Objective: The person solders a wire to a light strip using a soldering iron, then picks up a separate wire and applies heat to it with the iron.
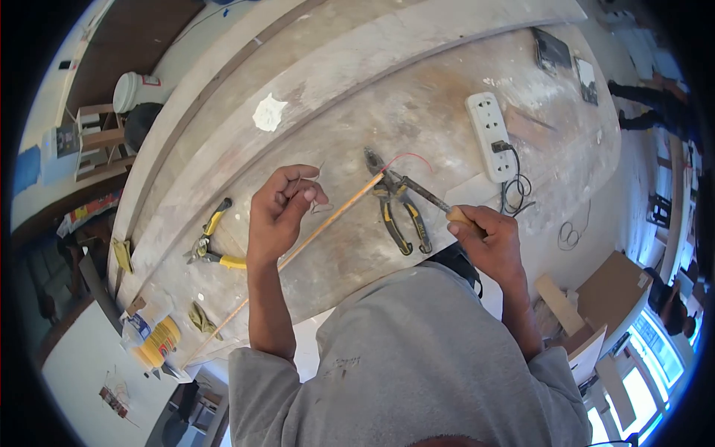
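The left hand (pixel 283 207) pinches a thin wire (pixel 319 170) between thumb and fingertips, above the middle of the worktop (pixel 417 82). The right hand (pixel 488 240) is closed around a wooden-handled tool (pixel 456 214), probably a soldering iron, near the worktop's near edge. Its metal shaft points at the head of the black-and-yellow pliers (pixel 398 216).

If that tip is hot, it could scorch the pliers' grips or melt the red wire (pixel 413 158) just beside it. The fine wire could also slip from so light a pinch. The black cord (pixel 514 186) coiled near the right hand might snag on a pull.

Counted:
- one long thin rod (pixel 335 216), running diagonally under the left hand
- two plier-type tools, the second a yellow-handled tool (pixel 212 242) towards the left edge
- one power strip (pixel 489 134) towards the far right, with one plug in it
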`<state>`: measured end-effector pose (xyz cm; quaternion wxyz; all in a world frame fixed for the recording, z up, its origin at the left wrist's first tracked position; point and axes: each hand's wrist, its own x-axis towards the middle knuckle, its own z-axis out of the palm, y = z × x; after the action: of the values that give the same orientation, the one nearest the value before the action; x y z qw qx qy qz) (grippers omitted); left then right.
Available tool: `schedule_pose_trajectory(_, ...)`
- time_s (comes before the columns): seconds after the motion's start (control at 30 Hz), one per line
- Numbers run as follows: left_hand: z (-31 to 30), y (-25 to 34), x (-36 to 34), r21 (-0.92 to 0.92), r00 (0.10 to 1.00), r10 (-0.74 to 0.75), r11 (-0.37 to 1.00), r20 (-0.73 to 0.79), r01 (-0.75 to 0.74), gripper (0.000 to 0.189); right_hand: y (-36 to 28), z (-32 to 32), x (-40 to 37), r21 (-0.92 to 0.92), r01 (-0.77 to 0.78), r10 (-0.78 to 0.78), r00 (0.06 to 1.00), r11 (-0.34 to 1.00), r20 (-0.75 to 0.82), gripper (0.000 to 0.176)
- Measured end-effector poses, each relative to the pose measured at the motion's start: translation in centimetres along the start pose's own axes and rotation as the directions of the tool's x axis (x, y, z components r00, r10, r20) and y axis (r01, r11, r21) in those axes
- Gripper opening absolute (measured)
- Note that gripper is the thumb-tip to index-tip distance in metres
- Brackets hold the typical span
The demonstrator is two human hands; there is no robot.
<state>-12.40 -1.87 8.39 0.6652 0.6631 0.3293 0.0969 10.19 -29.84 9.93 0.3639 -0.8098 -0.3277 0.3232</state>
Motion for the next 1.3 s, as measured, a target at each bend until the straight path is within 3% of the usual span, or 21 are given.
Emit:
schedule_pose_trajectory(0.13,-1.6,-3.0,0.8,0.002,0.996,-0.076,0.997,-0.038,0.076,0.022,-0.5,0.6,0.8,-0.014,0.035,-0.035,0.999,0.999,0.024,0.028)
schedule_pose_trajectory(0.37,-2.4,-5.4,1.0,0.125,0.986,-0.069,0.988,-0.151,0.089,0.016,-1.5,0.9,1.8,-0.028,0.038,-0.036,0.997,0.999,0.075,0.029)
schedule_pose_trajectory(0.43,-2.4,-5.1,1.2,0.553,0.975,0.143,0.833,-0.172,-0.025,0.018,-1.4,1.1,2.1,-0.014,0.072,-0.071,0.996,0.997,0.061,0.029)
schedule_pose_trajectory(0.53,-2.0,-3.9,1.0,0.548,0.955,0.179,0.836,-0.237,-0.021,0.021,-1.4,1.2,2.3,-0.002,0.091,-0.09,0.995,0.996,0.046,0.029)
schedule_pose_trajectory(0.87,-2.5,-5.2,1.3,0.566,0.946,0.215,0.824,-0.244,-0.041,0.017,-1.3,1.4,2.4,-0.015,0.096,-0.095,0.995,0.995,0.037,0.027)
schedule_pose_trajectory(0.93,-1.7,-3.9,1.1,0.282,0.959,-0.062,0.949,-0.276,0.142,0.01,-1.2,1.3,2.4,0.011,0.077,-0.077,0.996,0.997,0.055,0.027)
schedule_pose_trajectory(0.97,-1.4,-3.4,0.9,0.282,0.96,-0.06,0.949,-0.275,0.14,0.01,-1.2,1.2,2.4,0.039,0.057,-0.059,0.996,0.998,0.072,0.028)
schedule_pose_trajectory(1.0,-1.1,-2.9,0.9,0.155,0.969,-0.087,0.98,-0.23,0.124,0.01,-1.3,1.2,2.4,0.038,0.058,-0.061,0.996,0.998,0.066,0.028)
schedule_pose_trajectory(1.03,-0.8,-2.2,0.9,0.025,0.978,-0.106,0.993,-0.181,0.112,0.011,-1.7,1.4,2.5,0.147,-0.001,-0.012,0.996,0.989,0.089,0.028)
schedule_pose_trajectory(1.07,-0.3,-1.4,0.9,0.025,0.979,-0.102,0.994,-0.177,0.108,0.011,-2.1,1.6,2.5,0.254,-0.065,0.035,0.992,0.965,0.118,0.029)
schedule_pose_trajectory(1.1,0.3,-0.6,0.8,-0.365,0.995,-0.041,0.931,-0.092,0.005,0.012,-2.8,1.6,2.7,0.254,-0.064,0.037,0.993,0.965,0.112,0.029)
schedule_pose_trajectory(1.13,1.0,0.3,0.8,-0.702,0.998,0.049,0.71,-0.037,-0.061,0.013,-3.8,1.7,3.0,0.315,-0.083,0.039,0.989,0.946,0.141,0.028)
schedule_pose_trajectory(1.17,2.1,1.2,0.8,-0.7,0.998,0.056,0.711,-0.033,-0.063,0.013,-4.7,1.8,3.4,0.375,-0.099,0.037,0.985,0.922,0.168,0.029)
schedule_pose_trajectory(1.23,4.4,3.0,1.0,-0.965,0.979,0.178,0.224,-0.098,-0.137,0.013,-6.7,2.6,4.1,0.455,-0.094,0.016,0.985,0.886,0.172,0.027)
schedule_pose_trajectory(1.27,5.2,3.6,0.9,-0.964,0.977,0.192,0.227,-0.096,-0.139,0.013,-7.6,3.0,4.4,0.528,-0.097,-0.002,0.983,0.843,0.184,0.025)
schedule_pose_trajectory(1.3,5.9,4.1,0.8,-0.981,0.964,0.239,0.122,-0.115,-0.148,0.013,-8.4,3.3,4.6,0.585,-0.087,-0.035,0.981,0.806,0.193,0.022)
